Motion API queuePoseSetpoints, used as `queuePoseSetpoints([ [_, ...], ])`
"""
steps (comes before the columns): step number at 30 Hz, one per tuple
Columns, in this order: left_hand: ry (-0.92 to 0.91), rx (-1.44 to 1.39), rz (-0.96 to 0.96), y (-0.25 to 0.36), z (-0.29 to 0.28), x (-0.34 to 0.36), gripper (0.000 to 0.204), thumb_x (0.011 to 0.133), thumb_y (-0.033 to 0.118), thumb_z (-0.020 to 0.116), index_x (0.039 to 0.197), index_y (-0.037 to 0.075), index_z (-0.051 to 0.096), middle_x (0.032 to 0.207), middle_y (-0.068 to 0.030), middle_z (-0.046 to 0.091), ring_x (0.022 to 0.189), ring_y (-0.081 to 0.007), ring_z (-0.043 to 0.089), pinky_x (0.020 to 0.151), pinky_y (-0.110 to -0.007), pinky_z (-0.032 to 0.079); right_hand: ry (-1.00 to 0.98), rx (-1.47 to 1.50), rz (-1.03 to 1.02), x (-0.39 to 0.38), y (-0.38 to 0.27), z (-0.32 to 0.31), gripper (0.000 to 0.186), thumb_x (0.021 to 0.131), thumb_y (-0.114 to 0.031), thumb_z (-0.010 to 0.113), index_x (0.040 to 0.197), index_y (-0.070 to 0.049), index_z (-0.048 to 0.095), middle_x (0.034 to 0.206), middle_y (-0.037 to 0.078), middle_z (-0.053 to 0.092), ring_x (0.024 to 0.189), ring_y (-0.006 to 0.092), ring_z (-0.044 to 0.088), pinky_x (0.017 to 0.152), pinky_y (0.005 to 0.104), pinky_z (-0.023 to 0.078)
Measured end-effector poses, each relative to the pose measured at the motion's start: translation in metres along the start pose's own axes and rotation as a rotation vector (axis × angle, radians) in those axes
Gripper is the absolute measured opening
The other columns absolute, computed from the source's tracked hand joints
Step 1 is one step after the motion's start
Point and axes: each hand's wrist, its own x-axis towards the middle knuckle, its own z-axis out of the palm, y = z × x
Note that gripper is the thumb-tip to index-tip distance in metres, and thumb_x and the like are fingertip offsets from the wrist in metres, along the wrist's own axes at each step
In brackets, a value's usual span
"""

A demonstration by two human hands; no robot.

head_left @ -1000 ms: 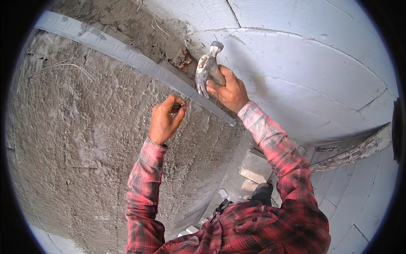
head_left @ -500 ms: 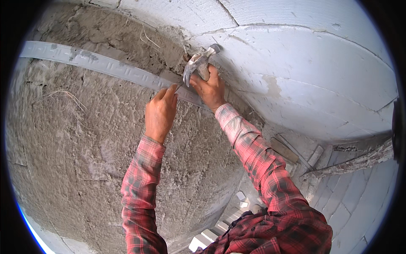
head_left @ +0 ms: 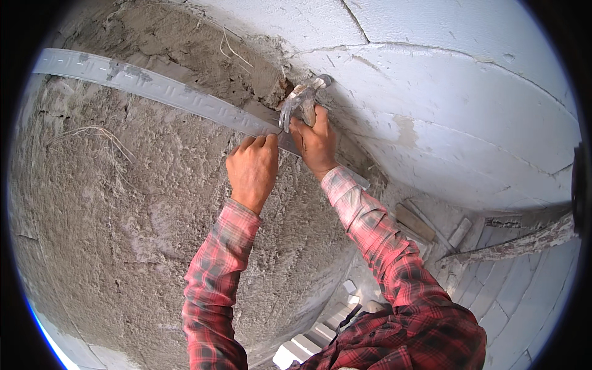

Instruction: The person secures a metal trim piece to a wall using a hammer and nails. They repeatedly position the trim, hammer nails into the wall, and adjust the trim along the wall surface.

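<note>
My right hand [head_left: 317,143] is closed round the short visible part of the handle of a claw hammer [head_left: 301,102], held head-up near the corner of the two walls. The hammer's claw points down toward my left fingertips. My left hand [head_left: 251,172] is closed in a pinch at the lower edge of a long perforated metal strip [head_left: 166,92]. A thin dark nail [head_left: 280,133] shows at its fingertips, mostly hidden by them. The strip lies across the rough mortar wall [head_left: 154,228], and its right part runs behind my right hand.
A smooth pale block wall [head_left: 456,111] rises close on the right. Loose wires stick out of the mortar, one bunch [head_left: 92,132] at left. Below right are wooden pieces [head_left: 414,223] and a slanting plaster-crusted pole [head_left: 512,240]; several white blocks [head_left: 305,345] lie at the bottom.
In the picture, both hands and the hammer sit a little farther right and lower. My left fingers have curled in, covering more of the nail, close to the strip.
</note>
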Motion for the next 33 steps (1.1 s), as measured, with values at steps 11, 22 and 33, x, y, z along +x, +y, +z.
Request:
queuePoseSetpoints([
  [11, 0.034, -0.237, -0.028, -0.009, 0.003, -0.007, 0.006, 0.087, 0.011, 0.060, 0.089, 0.006, 0.058, 0.078, -0.0123, 0.066, 0.070, -0.0343, 0.066, 0.060, -0.044, 0.053, 0.034, -0.057, 0.077, 0.004, -0.020, 0.003, 0.018, 0.081, -0.019, 0.075, 0.096, -0.010, 0.074, 0.116, 0.017, 0.053, 0.089, 0.0368, 0.064, 0.070, 0.0447, 0.054],
  [22, 0.076, -0.266, 0.009, -0.007, 0.014, -0.016, 0.032, 0.084, 0.006, 0.061, 0.116, 0.007, 0.059, 0.104, -0.0112, 0.065, 0.068, -0.0312, 0.069, 0.056, -0.040, 0.057, 0.053, -0.075, 0.095, 0.006, -0.029, 0.005, 0.020, 0.077, -0.012, 0.076, 0.096, -0.006, 0.073, 0.118, 0.017, 0.053, 0.091, 0.0372, 0.064, 0.072, 0.0441, 0.053],
  [33, 0.066, -0.297, 0.051, -0.008, 0.018, -0.008, 0.034, 0.081, 0.006, 0.061, 0.114, 0.013, 0.060, 0.129, -0.0078, 0.059, 0.069, -0.0306, 0.071, 0.058, -0.040, 0.059, 0.078, -0.026, 0.085, 0.006, -0.030, 0.010, 0.019, 0.079, -0.004, 0.072, 0.098, -0.006, 0.072, 0.120, 0.017, 0.053, 0.097, 0.0368, 0.064, 0.073, 0.0419, 0.054],
])
